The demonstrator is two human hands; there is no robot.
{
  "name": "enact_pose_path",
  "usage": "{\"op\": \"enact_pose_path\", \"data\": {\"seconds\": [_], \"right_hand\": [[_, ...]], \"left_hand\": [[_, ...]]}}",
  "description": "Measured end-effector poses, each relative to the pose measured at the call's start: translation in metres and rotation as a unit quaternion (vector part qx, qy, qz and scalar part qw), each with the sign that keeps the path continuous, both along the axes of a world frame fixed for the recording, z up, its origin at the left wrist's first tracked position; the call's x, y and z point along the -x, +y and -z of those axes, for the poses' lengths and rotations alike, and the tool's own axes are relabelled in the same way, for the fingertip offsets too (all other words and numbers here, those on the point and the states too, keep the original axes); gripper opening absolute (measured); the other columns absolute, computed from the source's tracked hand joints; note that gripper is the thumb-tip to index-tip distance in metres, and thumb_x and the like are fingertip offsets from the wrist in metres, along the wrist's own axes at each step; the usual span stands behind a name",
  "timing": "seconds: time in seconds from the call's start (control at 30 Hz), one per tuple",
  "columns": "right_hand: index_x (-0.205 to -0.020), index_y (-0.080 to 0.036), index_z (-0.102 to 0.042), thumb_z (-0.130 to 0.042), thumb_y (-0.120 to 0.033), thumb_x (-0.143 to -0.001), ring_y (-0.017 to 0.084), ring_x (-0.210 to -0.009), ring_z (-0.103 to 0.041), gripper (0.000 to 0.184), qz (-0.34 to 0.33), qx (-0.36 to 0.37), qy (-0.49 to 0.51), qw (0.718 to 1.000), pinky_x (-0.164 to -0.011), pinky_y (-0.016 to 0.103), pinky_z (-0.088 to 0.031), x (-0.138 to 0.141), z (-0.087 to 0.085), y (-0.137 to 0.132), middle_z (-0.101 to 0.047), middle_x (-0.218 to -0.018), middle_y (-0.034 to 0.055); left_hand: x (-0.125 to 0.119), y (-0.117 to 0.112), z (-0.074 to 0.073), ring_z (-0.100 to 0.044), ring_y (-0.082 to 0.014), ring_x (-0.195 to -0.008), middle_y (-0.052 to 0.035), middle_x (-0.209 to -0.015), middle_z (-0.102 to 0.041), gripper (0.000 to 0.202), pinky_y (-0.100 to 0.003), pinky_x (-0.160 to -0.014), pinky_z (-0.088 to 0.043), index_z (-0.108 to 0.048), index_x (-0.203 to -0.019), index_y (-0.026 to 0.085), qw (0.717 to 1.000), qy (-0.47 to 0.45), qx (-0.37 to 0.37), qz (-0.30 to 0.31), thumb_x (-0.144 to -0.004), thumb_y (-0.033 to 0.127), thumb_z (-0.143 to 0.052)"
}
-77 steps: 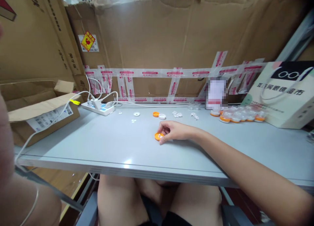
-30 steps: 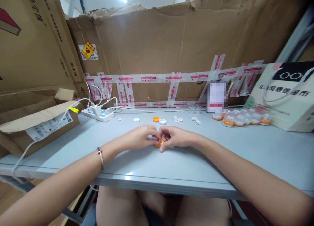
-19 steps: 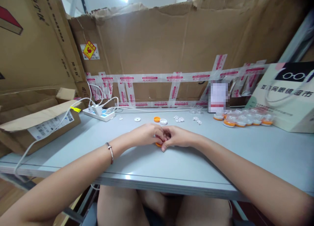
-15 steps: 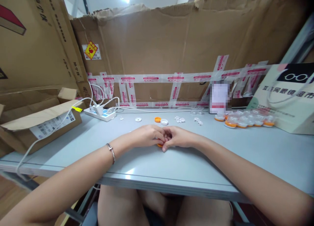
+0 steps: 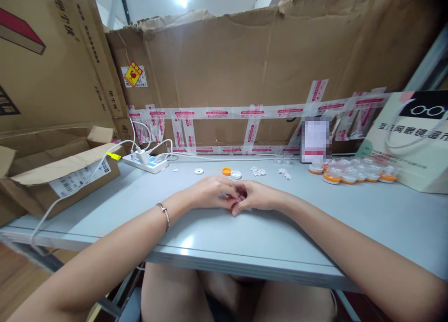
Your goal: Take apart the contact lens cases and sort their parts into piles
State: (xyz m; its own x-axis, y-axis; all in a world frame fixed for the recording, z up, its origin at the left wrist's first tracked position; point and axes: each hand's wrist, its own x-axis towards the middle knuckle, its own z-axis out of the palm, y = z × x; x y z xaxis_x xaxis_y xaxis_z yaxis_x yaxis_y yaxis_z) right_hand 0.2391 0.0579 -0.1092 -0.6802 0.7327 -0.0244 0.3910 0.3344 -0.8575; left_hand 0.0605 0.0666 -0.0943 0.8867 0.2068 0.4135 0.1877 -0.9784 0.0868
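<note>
My left hand and my right hand meet over the desk, their fingertips touching. Between them, low down by my right thumb, shows a sliver of an orange round plastic part; the rest of it is covered by fingers. My right hand is curled around this part. The left fingers are pinched together above it, and what they hold is hidden. Just beyond my hands lie an orange ring-shaped part and a white one. Small white pieces lie in a little pile to their right.
Another white disc and a power strip with cables are at the left. More white bits lie right of centre. Several clear-topped orange and white round cases stand near a paper bag. Cardboard boxes wall the back.
My left fingers have shifted slightly, opening a gap between thumb and index finger. The right hand stays nearly still around the orange part. The whole view has moved a little.
</note>
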Motion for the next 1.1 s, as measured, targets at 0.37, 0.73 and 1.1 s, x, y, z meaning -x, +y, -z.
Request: {"op": "enact_pose_path", "data": {"seconds": [0.37, 0.73, 1.1], "right_hand": [[-0.084, -0.017, -0.051, -0.074, -0.039, -0.055, 0.008, -0.059, -0.043, 0.043, 0.014, -0.008, -0.058, 0.998, -0.053, 0.021, -0.034, -0.001, -0.006, -0.005, -0.047, -0.066, -0.0049], [-0.088, -0.018, -0.05, -0.068, -0.036, -0.063, 0.008, -0.059, -0.044, 0.036, 0.004, -0.018, -0.059, 0.998, -0.053, 0.021, -0.034, -0.004, -0.003, -0.002, -0.048, -0.066, -0.005], [-0.087, -0.018, -0.05, -0.068, -0.041, -0.062, 0.009, -0.059, -0.044, 0.038, 0.005, -0.019, -0.054, 0.998, -0.052, 0.022, -0.034, -0.005, -0.001, 0.0, -0.048, -0.067, -0.004]], "left_hand": [[0.079, 0.012, -0.031, -0.055, -0.0121, -0.069, -0.002, -0.075, -0.062, 0.017, -0.024, -0.066, -0.037, -0.065, -0.077, 0.018, 0.959, 0.105, -0.161, -0.207, -0.08, 0.021, -0.048], [0.096, 0.014, -0.008, -0.056, -0.012, -0.071, -0.0015, -0.077, -0.063, 0.019, -0.025, -0.067, -0.033, -0.064, -0.077, 0.018, 0.945, 0.16, -0.152, -0.24, -0.083, 0.023, -0.046], [0.096, 0.014, -0.011, -0.056, -0.0125, -0.069, -0.0032, -0.076, -0.062, 0.021, -0.024, -0.065, -0.037, -0.064, -0.08, 0.017, 0.959, 0.088, -0.116, -0.242, -0.085, 0.023, -0.045]]}}
